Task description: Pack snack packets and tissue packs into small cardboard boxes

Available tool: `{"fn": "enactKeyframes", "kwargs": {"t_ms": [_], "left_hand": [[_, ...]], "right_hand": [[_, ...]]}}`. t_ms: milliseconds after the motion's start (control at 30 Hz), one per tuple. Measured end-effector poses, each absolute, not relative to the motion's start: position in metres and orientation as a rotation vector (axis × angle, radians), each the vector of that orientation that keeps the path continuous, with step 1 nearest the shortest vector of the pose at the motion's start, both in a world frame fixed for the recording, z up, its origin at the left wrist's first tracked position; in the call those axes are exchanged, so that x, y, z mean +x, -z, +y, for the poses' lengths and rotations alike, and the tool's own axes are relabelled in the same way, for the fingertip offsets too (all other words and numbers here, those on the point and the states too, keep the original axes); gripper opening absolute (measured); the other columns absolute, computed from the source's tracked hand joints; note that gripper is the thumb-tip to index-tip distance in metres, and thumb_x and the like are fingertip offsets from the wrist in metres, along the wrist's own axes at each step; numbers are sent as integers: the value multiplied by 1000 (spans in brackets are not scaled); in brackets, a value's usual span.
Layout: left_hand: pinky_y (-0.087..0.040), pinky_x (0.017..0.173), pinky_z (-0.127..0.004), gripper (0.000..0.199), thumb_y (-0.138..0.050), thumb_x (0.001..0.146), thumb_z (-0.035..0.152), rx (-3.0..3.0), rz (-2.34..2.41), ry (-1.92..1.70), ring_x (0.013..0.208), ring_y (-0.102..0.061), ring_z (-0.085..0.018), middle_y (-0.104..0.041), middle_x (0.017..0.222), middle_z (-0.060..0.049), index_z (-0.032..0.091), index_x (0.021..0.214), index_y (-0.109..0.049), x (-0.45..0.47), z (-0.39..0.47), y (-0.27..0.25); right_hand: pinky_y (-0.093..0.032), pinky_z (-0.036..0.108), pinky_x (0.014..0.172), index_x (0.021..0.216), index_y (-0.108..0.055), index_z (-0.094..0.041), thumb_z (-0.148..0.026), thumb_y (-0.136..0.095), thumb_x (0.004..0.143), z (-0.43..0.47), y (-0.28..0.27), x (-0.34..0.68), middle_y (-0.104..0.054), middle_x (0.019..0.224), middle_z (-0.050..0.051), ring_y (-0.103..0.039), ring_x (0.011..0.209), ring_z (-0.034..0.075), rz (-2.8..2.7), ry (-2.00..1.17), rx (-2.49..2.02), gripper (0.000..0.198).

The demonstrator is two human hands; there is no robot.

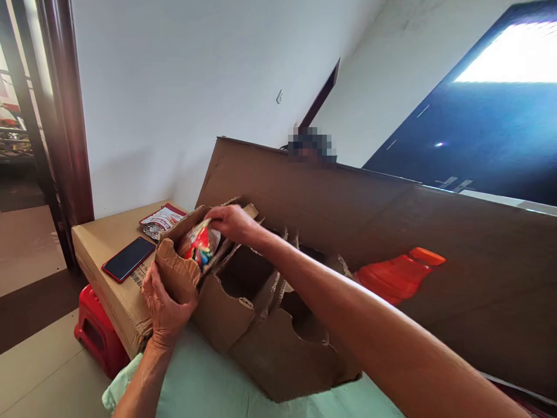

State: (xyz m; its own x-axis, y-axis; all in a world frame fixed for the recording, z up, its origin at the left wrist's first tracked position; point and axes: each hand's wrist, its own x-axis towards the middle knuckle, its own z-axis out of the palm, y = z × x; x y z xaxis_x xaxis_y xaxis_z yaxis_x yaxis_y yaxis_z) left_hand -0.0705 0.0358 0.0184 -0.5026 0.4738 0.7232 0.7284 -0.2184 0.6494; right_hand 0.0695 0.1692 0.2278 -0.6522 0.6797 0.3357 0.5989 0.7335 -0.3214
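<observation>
A brown cardboard divider box (243,325) with wavy-cut edges and several compartments rests on pale green cloth. In its far-left compartment lies a shiny red and multicoloured snack packet (201,241). My right hand (235,223) reaches across the box and pinches the packet's upper edge between thumb and fingers. My left hand (167,305) grips the near-left corner of the box, fingers along the outer side and thumb across the front. Behind the box, an orange plastic bottle-shaped container (398,276) lies tilted, partly hidden by the box and my right forearm.
A flat carton (100,249) on the left bears a phone (129,259) and a crumpled red and silver packet (161,220). Under it stands a red plastic stool (102,334). A tall cardboard panel (369,215) rises behind; a person's blurred head (311,145) shows above it.
</observation>
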Motion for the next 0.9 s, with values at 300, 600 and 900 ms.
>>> {"fn": "enactKeyframes", "kwargs": {"t_ms": [300, 600, 900], "left_hand": [[-30, 121, -67, 95, -77, 80, 47, -1600, -1824, 1740, 151, -33, -49, -31, 165, -25, 10, 155, -33, -79, 44, -25], [-30, 118, -73, 88, -76, 80, 49, -1630, -1480, 1830, 146, -38, -48, -39, 164, -10, 23, 156, -38, -75, 51, -37], [-28, 123, -66, 81, -75, 81, 45, -1730, -1406, 1879, 148, -38, -43, -38, 165, -4, 28, 153, -43, -52, 40, -45]], "right_hand": [[-52, 27, 67, 77, -69, -22, -34, -71, 77, 106, -295, 223, -66, 73, -3, -59, 67, 11, -1614, -348, -959, 12], [-48, 31, 65, 68, -62, -22, -48, -65, 73, -60, -256, 362, -66, 70, 2, -60, 69, 18, -1427, -79, -1561, 27], [-41, 30, 62, 66, -71, -29, -31, -61, 70, -78, -198, 427, -69, 66, 2, -66, 70, 22, -1534, 76, -2468, 11]]}}
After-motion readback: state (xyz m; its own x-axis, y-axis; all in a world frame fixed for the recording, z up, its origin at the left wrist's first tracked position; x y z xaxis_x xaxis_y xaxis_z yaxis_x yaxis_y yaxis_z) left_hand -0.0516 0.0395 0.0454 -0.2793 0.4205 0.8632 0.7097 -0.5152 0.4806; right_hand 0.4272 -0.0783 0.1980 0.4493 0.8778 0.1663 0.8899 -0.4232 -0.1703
